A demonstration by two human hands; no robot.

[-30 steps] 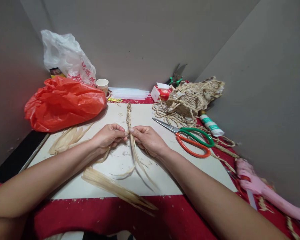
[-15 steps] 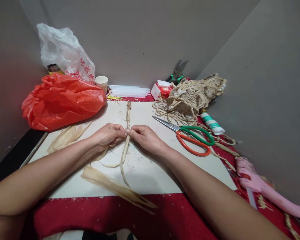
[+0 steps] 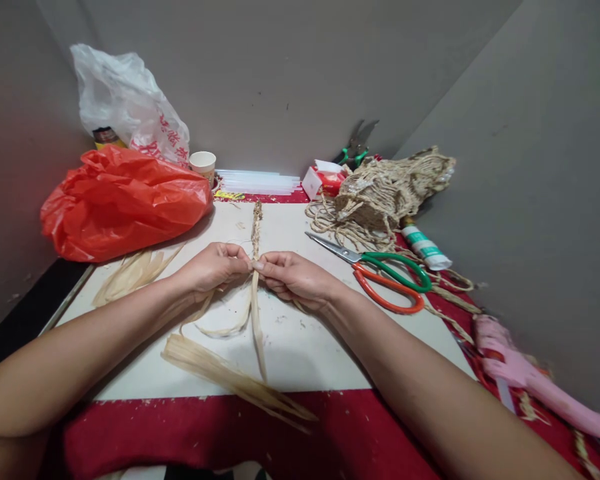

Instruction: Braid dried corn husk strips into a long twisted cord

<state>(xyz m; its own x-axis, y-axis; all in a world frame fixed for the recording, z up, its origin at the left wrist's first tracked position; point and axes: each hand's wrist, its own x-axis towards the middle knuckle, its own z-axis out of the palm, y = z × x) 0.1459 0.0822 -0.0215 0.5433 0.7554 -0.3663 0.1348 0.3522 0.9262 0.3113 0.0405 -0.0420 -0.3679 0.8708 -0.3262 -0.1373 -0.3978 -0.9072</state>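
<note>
Shifted since the earlier frame: long strand (image 3: 257,327), below the fingers, now hanging straighter. Left hand (image 3: 217,270), right hand (image 3: 297,277): thumbs and fingers pinched together on the near end of the braid (image 3: 257,230). Braid, extending beyond the fingertips: presumably light, rough, fairly firm, not slippery; best held at its last crossing. Long strand: likely thin, papery, apt to split; best taken flat, just below the pinch.

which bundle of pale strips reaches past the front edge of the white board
The front bundle: it extends off the white board over the red cloth. The other bundle lies farther back, beside the red bag.
</note>
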